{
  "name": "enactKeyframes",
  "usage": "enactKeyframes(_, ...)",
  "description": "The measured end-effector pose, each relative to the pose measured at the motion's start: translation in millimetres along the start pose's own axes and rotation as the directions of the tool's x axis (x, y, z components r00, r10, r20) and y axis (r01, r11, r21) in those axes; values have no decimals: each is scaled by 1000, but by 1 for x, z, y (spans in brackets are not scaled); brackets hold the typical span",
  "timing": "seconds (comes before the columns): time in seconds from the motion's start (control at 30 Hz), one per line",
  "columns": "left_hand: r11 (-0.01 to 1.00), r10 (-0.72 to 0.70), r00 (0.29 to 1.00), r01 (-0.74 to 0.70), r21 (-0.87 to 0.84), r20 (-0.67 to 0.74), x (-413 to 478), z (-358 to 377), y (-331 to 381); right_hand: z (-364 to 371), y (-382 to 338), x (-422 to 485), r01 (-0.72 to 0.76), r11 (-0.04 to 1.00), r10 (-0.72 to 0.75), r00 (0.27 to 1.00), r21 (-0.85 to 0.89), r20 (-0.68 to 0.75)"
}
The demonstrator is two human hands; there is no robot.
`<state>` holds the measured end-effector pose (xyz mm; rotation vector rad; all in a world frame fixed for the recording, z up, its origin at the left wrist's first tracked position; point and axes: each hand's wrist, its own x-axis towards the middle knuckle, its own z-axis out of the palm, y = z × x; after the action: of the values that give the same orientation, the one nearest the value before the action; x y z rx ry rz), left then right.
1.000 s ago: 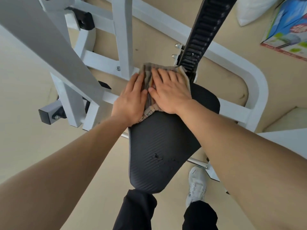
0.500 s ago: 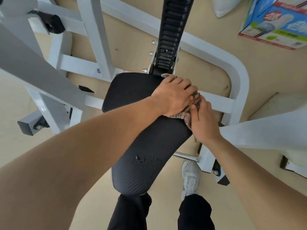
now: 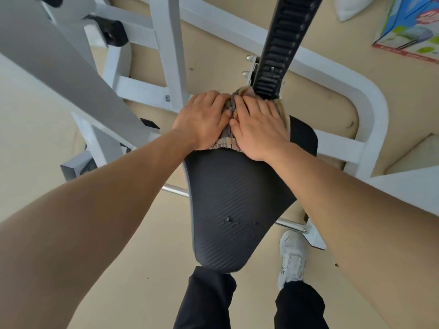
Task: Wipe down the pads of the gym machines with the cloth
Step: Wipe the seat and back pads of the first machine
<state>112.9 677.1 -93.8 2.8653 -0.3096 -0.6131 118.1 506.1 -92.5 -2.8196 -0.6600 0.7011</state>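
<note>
Fingers of the left hand and of the right hand lie flat and close together, pressing a striped woven cloth onto the far end of the black ribbed seat pad. Ahead stands a black notched post; the near pad lies open, water drops beading there. White steel frame flanks left.

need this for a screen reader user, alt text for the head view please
Both hands, left hand and right hand, press a striped woven cloth flat on the far end of a black ribbed seat pad on a white steel-framed gym machine.
</note>
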Motion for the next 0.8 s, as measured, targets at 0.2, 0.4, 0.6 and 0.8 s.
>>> enactKeyframes(0.2, 999, -18, 997, 14, 51, 71, -83, 0, 30, 4, -31, -98, 85, 996, -86, 992, 7, 92)
enactKeyframes(0.4, 997, -64, 990, 59, 47, 122, -113, 3, 41, 0, -12, -86, 118, 992, -123, 976, 34, 182)
enactKeyframes(0.6, 991, -128, 987, 123, 51, 102, -62, -2, 33, 4, -3, -64, -37, 999, 38, 994, -8, 102)
enactKeyframes(0.8, 1000, 1, 989, -1, -2, 146, -185, 7, 67, 16, -55, -186, 32, 999, -33, 991, 14, 132)
